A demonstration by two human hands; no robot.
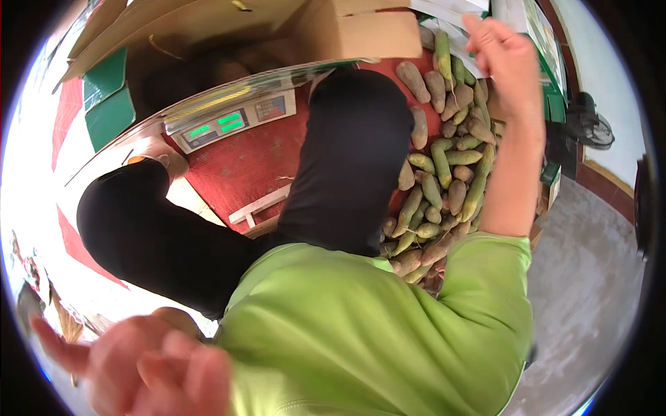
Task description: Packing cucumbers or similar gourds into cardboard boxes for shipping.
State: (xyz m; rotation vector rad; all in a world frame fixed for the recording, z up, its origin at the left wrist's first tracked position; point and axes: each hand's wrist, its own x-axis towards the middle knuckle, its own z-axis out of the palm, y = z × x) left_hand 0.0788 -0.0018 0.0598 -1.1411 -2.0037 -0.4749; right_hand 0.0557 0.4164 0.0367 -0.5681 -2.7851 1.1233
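Note:
Raised at the lower left, my left hand is blurred, one finger stretched outward and the others loosely bent; I see nothing in it. My right hand is lifted at the upper right, its fingers loosely bent and apart, with no object visible in them. Below and beside it spreads a pile of long vegetables: brown, tuber-like ones and green, cucumber-like ones. A digital scale with lit green displays stands beyond my legs, partly behind a cardboard edge.
An open cardboard box lies at the far side, with a green-printed flap. A small wooden frame rests on the red mat between my knees. Far right are a black fan and a white wall.

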